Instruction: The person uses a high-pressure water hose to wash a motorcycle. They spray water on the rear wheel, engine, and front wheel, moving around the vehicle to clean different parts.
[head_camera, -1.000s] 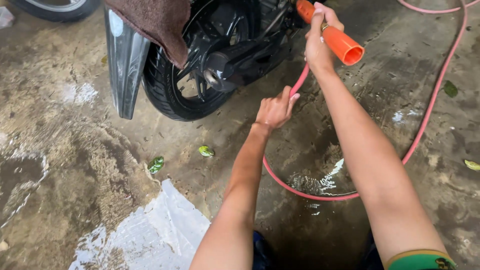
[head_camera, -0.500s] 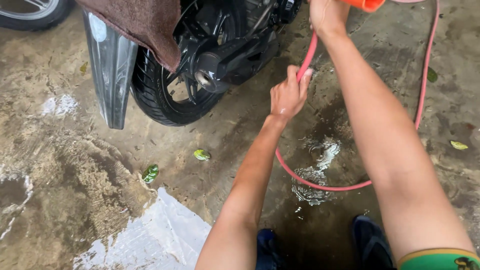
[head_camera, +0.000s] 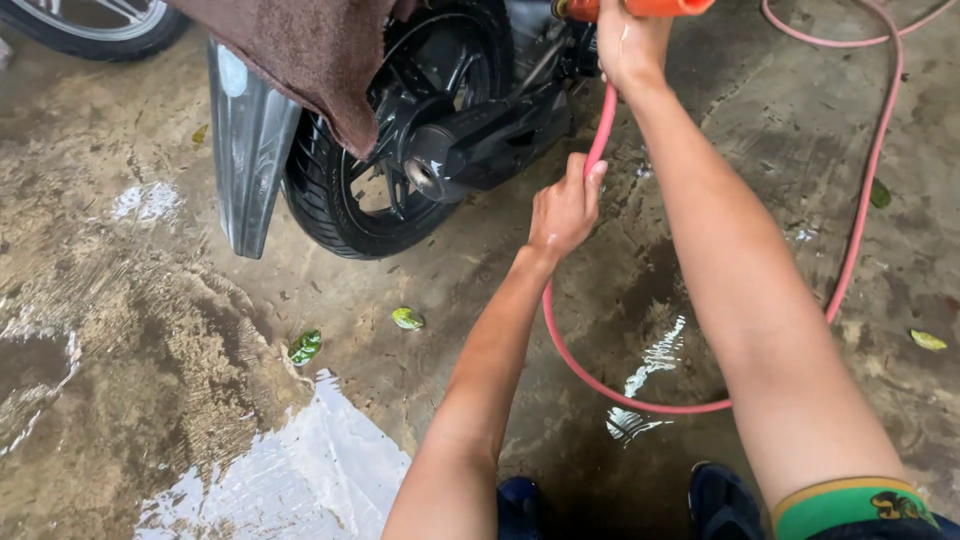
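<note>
Raised higher since a second ago, right hand (head_camera: 628, 45) closes around orange nozzle (head_camera: 640, 8); left hand (head_camera: 565, 208) grips pink hose (head_camera: 598, 135) beside motorcycle's rear wheel (head_camera: 385, 170), above wet concrete floor (head_camera: 150, 330).

Two hands: left hand (head_camera: 563, 208), right hand (head_camera: 628, 45). One pink hose (head_camera: 868, 190), one orange nozzle (head_camera: 640, 8). Two wheels: rear tyre (head_camera: 325, 200), second tyre (head_camera: 85, 25) at top left. One brown cloth (head_camera: 310, 55). One mudguard (head_camera: 245, 150). Leaves on the floor, maybe five: (head_camera: 305, 346), (head_camera: 407, 318), (head_camera: 928, 340), (head_camera: 879, 193), the fifth (head_camera: 199, 134) too blurred to be sure. Two blue shoes (head_camera: 722, 500).
</note>
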